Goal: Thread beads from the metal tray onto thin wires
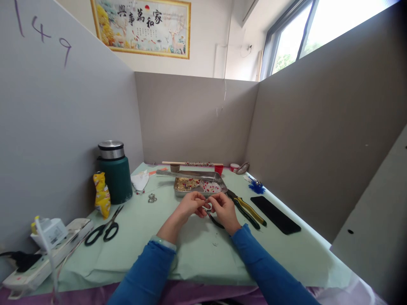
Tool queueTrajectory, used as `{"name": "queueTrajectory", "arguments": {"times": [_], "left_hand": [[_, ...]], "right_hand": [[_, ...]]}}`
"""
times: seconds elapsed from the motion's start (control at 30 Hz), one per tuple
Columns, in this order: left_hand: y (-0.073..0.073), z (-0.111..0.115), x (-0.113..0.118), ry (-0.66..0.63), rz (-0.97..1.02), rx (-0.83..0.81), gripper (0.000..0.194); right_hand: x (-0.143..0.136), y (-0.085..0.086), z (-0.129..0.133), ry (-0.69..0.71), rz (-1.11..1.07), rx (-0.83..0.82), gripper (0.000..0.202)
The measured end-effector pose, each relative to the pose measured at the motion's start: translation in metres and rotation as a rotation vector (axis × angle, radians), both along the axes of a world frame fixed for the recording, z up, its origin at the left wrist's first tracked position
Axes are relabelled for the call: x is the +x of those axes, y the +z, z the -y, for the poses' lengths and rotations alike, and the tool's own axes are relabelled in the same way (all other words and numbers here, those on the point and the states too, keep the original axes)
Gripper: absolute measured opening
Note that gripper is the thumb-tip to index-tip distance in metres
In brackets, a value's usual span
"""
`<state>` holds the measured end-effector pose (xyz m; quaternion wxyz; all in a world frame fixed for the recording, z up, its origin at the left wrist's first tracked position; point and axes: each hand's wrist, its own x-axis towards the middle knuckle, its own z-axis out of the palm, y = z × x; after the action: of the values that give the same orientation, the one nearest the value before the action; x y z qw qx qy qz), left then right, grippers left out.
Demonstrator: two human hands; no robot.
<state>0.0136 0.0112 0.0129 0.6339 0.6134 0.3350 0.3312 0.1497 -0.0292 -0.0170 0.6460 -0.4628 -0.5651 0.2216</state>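
My left hand (192, 205) and my right hand (224, 208) meet just in front of a metal tray (178, 194), fingertips pinched close together. Something small sits between them, mostly covered by the fingers; I cannot make out its kind. Gold, red and white beads (190, 184) fill the tray, and a bundle of thin wires (178, 174) lies across its rim. Under my right hand shows part of a dark curved tool handle (216, 221). Right of that hand lie pliers (249, 212) with yellow and dark green handles.
Black scissors (106, 228), a green thermos (115, 180), a yellow packet (101, 195) and a power strip (60, 250) stand or lie at left. A black flat slab (275, 215) and a blue tassel (256, 186) are at right. Behind the tray rests a beaded stick (192, 164). Grey partitions enclose the table.
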Motion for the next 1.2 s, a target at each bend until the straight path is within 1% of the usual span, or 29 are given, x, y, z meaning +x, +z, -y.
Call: {"name": "queueTrajectory", "arguments": {"times": [0.23, 0.37, 0.63, 0.87, 1.03, 1.2], "left_hand": [[0.0028, 0.0009, -0.0003, -0.007, 0.018, -0.025, 0.017], [0.0044, 0.0019, -0.0003, 0.013, -0.003, -0.034, 0.017], [0.0026, 0.0011, -0.0024, 0.017, 0.030, -0.029, 0.017], [0.0020, 0.0011, -0.0011, 0.009, 0.005, -0.002, 0.017], [-0.0013, -0.0009, -0.0005, -0.001, 0.008, 0.019, 0.017], [0.0000, 0.0000, -0.0004, 0.014, 0.008, 0.007, 0.019]], "right_hand": [[0.0003, -0.0017, -0.0002, 0.026, -0.027, 0.015, 0.017], [0.0011, -0.0029, 0.0004, 0.050, -0.017, 0.029, 0.017], [0.0003, -0.0013, 0.0014, 0.063, -0.001, 0.051, 0.018], [0.0001, -0.0016, 0.0008, 0.023, -0.016, 0.036, 0.020], [0.0006, -0.0023, 0.0001, 0.039, -0.032, 0.031, 0.023], [0.0002, -0.0019, 0.0001, 0.030, -0.028, 0.036, 0.022]]}}
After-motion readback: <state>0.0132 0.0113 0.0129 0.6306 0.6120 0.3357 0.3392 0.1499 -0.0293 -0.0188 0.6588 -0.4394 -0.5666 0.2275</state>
